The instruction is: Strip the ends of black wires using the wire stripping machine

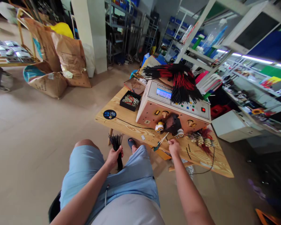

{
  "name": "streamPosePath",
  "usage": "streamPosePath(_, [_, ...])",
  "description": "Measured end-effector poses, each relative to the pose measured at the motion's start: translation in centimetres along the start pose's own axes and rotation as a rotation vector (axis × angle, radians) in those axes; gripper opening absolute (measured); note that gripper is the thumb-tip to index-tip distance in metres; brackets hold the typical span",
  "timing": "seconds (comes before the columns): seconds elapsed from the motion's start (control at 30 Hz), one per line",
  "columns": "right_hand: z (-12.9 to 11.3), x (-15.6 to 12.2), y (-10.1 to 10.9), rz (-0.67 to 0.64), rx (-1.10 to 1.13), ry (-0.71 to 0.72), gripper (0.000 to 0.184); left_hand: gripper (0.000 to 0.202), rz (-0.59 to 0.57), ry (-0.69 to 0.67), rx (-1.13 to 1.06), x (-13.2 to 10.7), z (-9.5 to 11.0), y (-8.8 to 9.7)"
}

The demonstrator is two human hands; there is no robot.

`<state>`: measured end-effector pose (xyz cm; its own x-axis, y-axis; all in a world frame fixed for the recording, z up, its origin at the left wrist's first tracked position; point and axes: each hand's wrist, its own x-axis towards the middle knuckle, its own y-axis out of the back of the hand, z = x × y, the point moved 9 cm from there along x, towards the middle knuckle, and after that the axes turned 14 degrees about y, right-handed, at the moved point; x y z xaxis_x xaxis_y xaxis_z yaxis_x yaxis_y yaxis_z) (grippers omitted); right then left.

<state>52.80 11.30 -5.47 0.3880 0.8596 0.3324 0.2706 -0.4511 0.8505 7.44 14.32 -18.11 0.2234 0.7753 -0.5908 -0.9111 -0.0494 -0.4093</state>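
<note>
My left hand [113, 157] is closed around a bundle of black wires [116, 150], held upright over my light blue shorts [109, 178], with the loose ends fanning out above my fingers. My right hand [174, 147] is out over the front edge of the wooden surface [128, 126], its fingertips [169, 142] pinched together right beside a thin pale tool with a green end [160, 141]. I cannot tell whether they grip it. Just past my knee, my foot in a dark sandal [131, 143] sits under the surface.

On the surface, a beige control machine [173, 107] with a lit blue display faces me, with white spools [159, 126] at its front and a heap of red-and-black wires [182, 82] draped over its top. To its left sits a black tray of coiled wires [130, 100], and a loose black cable [212, 161] curves off the right corner. Farther off, brown paper sacks [70, 62] slump on the floor [25, 125] beside a pillar [91, 34], and metal shelves [128, 31] line the back.
</note>
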Motion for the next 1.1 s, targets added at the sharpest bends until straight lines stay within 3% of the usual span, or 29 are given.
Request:
streamPosePath(0.3, [-1.4, 0.6, -2.1, -0.119, -0.089, 0.089, 0.014, 0.049, -0.012, -0.061, 0.018, -0.8, 0.8, 0.2])
streamPosePath(0.4, [-1.6, 0.3, -1.4, -0.096, -0.045, 0.106, 0.013, 0.049, -0.004, -0.096, 0.034, -1.0, 1.2, 0.4])
streamPosePath(0.5, [-3.0, -2.0, 0.4, 0.025, 0.038, 0.104, 0.005, 0.048, 0.003, -0.117, 0.018, -1.1, 1.3, 0.8])
streamPosePath(0.57, [-5.7, -4.9, 1.9, 0.131, 0.143, 0.166, 0.007, 0.046, 0.007, -0.113, -0.017, -1.2, 1.4, 1.0])
streamPosePath(0.73, [-16.6, -12.1, 5.6, 0.282, 0.444, 0.492, 0.006, 0.046, 0.006, -0.125, -0.067, -1.4, 2.0, 0.5])
streamPosePath(0.87, [-22.3, -13.3, 7.3, 0.349, 0.644, 0.644, 0.015, 0.047, -0.021, -0.129, -0.042, -1.5, 1.9, -0.4])
streamPosePath(0.97, [-23.6, -12.4, 6.7, 0.327, 0.777, 0.582, 0.017, 0.048, -0.034, -0.131, -0.023, -1.8, 1.9, -0.8])
streamPosePath(1.1, [-23.8, -11.0, 2.9, 0.135, 1.188, 0.206, 0.024, 0.048, -0.035, -0.166, -0.020, -2.0, 2.6, -1.5])
